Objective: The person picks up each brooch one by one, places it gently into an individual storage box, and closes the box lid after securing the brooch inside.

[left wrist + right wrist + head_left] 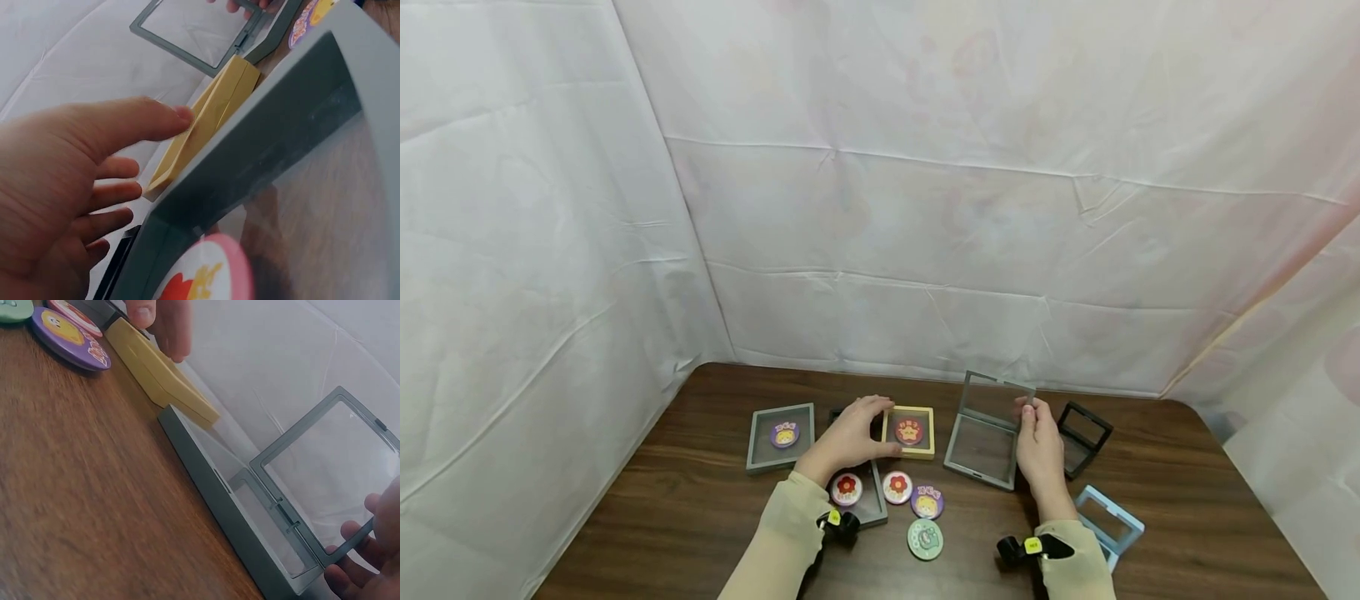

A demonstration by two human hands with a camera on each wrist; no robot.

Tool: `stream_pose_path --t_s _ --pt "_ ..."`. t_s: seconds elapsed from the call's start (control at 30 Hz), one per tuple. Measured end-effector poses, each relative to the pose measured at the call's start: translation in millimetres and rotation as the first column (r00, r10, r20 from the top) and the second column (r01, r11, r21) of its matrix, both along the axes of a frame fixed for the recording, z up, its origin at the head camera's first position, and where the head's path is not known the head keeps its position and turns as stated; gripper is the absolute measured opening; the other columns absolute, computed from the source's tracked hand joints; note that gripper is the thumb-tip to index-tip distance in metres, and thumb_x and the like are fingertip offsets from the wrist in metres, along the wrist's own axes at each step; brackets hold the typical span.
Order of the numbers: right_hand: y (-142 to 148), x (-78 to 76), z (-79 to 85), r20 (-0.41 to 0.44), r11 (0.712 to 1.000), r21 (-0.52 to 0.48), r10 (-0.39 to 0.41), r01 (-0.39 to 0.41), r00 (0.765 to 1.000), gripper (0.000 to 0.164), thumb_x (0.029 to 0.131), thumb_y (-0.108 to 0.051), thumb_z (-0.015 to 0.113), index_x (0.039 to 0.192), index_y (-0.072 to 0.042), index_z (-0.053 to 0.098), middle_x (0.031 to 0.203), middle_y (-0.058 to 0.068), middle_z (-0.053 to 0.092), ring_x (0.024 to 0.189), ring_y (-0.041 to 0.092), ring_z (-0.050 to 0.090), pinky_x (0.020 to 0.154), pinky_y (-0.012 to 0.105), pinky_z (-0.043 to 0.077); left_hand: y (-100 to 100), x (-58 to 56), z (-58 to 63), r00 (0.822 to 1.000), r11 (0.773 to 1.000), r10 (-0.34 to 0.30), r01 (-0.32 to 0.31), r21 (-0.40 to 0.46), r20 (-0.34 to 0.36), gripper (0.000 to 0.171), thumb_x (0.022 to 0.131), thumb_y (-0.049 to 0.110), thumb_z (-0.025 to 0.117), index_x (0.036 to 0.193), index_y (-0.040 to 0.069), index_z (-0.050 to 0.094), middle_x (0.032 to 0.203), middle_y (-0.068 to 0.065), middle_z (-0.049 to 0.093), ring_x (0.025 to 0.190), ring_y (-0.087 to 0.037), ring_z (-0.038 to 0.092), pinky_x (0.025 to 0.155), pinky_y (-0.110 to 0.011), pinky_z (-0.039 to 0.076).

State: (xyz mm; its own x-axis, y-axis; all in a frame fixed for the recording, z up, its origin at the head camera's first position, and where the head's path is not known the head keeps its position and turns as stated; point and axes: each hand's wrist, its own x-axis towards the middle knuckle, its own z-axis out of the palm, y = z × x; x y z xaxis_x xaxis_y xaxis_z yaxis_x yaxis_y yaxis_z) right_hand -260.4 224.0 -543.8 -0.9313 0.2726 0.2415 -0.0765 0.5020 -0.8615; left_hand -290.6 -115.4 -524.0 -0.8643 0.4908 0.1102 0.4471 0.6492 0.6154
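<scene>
The left hand (848,435) is reaching over the desk (700,500) with its thumb and fingers spreading apart at the left side of a yellow frame (917,454). This frame is lying just to the right of that hand, between the 2 hands, and is showing a red badge (908,432) in its middle. In the left wrist view the thumb tip is meeting the yellow side of the frame; whether the other fingers are touching it, I cannot tell.

The right hand (1040,446) is pinching the raised lid of an open gray frame (979,476) at its right edge, the thumb lying in front and fingertips showing behind. The base of this frame is extending to the left of the hand, near the yellow frame.

Under the left wrist, 1 gray tray (876,521) is lying with a flower badge (846,489) inside its outline. To its right, 3 loose badges are lying near each other: a red flower pin (897,487), a purple pin (927,502) and a green pin (924,540). Farther left, a gray case (782,409) is showing a purple badge (785,434). Beyond the right hand, a black frame (1091,415) and a blue frame (1116,507) are standing open.
</scene>
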Motion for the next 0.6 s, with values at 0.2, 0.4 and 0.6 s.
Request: stream_pose_path --t_s 0.2,0.4,0.6 --pt "-1.0 2.1 0.1 -0.006 1.0 -0.005 -0.001 0.001 1.0 0.038 0.122 -0.027 0.033 0.142 -0.003 0.055 0.134 0.026 0.067 0.129 0.046 0.061 0.101 0.063 0.046 -2.2 8.0 5.6 0.997 0.999 0.009 -0.006 0.039 -0.074 0.071 0.096 0.038 0.086 0.154 0.005 0.06 0.164 -0.016 0.051 0.155 -0.042 0.042 0.121 -0.066 0.039" --pt "-3.2 3.3 -0.6 0.004 1.0 -0.008 0.008 -0.008 1.0 0.039 0.122 -0.028 0.033 0.143 -0.005 0.056 0.136 0.025 0.067 0.131 0.047 0.06 0.101 0.064 0.046 -5.5 21.8 8.2 0.994 1.0 -0.002 0.005 0.023 -0.11 0.065 0.097 0.035 0.084 0.154 0.011 0.062 0.16 -0.011 0.055 0.15 -0.036 0.05 0.118 -0.061 0.045" --pt "-4.6 3.0 -1.0 0.003 1.0 -0.017 0.017 -0.017 1.0 0.041 0.122 -0.03 0.032 0.143 -0.004 0.056 0.137 0.025 0.067 0.131 0.047 0.06 0.102 0.064 0.045 -4.2 34.2 12.9 0.989 0.994 -0.113 0.112 -0.017 -0.097 0.069 0.097 0.035 0.085 0.156 0.011 0.059 0.157 -0.011 0.058 0.145 -0.036 0.055 0.115 -0.063 0.047"
